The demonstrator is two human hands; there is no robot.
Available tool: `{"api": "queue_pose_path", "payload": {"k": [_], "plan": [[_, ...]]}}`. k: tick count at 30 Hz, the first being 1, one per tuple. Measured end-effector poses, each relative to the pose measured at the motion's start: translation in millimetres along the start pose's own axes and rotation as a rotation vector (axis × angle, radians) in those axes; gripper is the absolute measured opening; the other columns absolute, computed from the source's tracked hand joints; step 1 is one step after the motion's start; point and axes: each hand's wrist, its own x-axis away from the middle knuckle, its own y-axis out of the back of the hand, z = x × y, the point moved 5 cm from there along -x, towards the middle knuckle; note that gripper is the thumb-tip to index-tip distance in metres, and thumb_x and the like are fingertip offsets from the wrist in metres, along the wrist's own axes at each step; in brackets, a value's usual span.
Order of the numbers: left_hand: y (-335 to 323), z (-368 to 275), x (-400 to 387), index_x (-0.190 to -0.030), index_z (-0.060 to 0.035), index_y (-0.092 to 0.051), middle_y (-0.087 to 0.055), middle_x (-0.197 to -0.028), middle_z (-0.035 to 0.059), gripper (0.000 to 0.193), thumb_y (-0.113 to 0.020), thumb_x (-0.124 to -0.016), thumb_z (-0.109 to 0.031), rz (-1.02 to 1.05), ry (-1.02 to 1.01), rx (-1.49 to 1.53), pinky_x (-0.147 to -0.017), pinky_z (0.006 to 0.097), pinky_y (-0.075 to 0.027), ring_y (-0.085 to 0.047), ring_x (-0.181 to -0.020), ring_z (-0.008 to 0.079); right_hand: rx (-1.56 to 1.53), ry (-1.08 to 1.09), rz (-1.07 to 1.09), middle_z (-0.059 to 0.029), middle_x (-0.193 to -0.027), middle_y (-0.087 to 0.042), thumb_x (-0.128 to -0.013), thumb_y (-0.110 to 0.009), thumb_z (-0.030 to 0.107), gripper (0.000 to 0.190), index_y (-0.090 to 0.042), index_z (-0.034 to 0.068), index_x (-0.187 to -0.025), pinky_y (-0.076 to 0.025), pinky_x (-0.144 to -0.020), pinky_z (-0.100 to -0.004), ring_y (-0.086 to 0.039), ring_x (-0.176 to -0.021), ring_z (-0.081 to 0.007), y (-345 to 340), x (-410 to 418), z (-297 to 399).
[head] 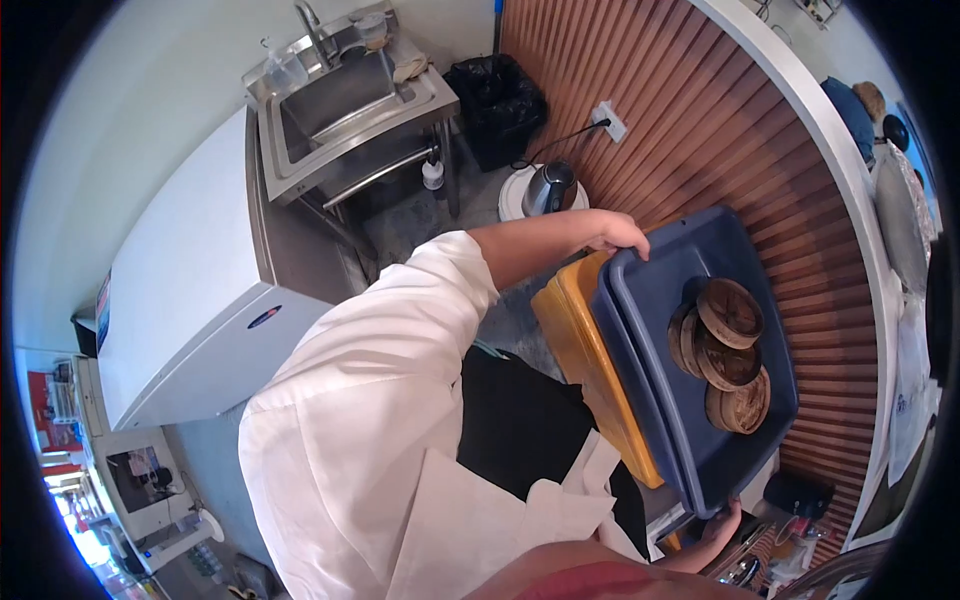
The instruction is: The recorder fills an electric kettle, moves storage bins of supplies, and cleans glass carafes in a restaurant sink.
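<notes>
Two nested grey-blue plastic tubs (712, 247) lie before me, slightly tilted, with a yellow plastic tub (577, 330) under or beside them. Round bamboo steamer baskets (731, 311), several of them, are piled loosely in the upper tub. My left hand (624, 231) grips one corner of the tub's rim, its fingers curled over the edge. At the opposite end my right hand (724, 521) holds the rim from outside and below; part of that hand is hidden by the tub.
A slatted wood wall (825, 337) runs close along the tubs' far side. An electric kettle (550, 187) stands on a round white lid or stool, plugged into the wall. Beyond are a black-lined bin (495, 105), a steel sink (337, 112) and a white chest freezer (187, 300).
</notes>
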Motion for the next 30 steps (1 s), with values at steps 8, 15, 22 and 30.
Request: {"api": "queue_pose_path", "payload": {"k": [8,15,22,30], "plan": [[-5,-10,47,-0.092,0.0029,-0.047,-0.050,-0.084,0.0056,0.028,-0.056,-0.067,-0.007,0.063,-0.145,0.378,-0.068,0.0222,-0.040,-0.049,-0.081,0.0133,-0.515,0.030,0.015,-0.0118,-0.097,-0.052,-0.072,-0.042,0.019,0.035,-0.047,-0.002,-0.100,-0.037,-0.082,-0.0355,-0.049,-0.091,-0.0237,-9,31,-5],[2,1,50,-0.094,0.0059,-0.042,-0.049,-0.087,0.0127,0.033,-0.053,-0.063,0.002,-0.070,-0.407,0.666,-0.072,0.0294,-0.040,-0.049,-0.081,0.0206,-0.649,0.179,-0.010,-0.0153,-0.104,-0.049,-0.064,-0.042,0.012,0.047,-0.041,-0.006,-0.107,-0.032,-0.088,-0.0356,-0.046,-0.097,-0.0256,-29,44,3],[0,17,65,-0.101,-0.0005,-0.040,-0.048,-0.096,0.0083,0.036,-0.047,-0.066,0.000,-0.013,-0.463,0.757,-0.078,0.0289,-0.038,-0.048,-0.088,0.0185,-0.808,0.270,0.029,-0.0159,-0.099,-0.050,-0.064,-0.043,0.008,0.040,-0.042,-0.008,-0.101,-0.033,-0.087,-0.0343,-0.048,-0.092,-0.0251,-55,65,-7],[-11,15,79,-0.089,-0.0037,-0.041,-0.048,-0.085,0.0058,0.025,-0.050,-0.067,-0.004,-0.019,-0.436,0.610,-0.070,0.0273,-0.041,-0.050,-0.077,0.0142,-0.594,0.177,-0.226,-0.0114,-0.092,-0.053,-0.070,-0.048,0.006,0.031,-0.045,-0.001,-0.100,-0.039,-0.080,-0.0316,-0.052,-0.085,-0.0224,-53,67,-35]]}}
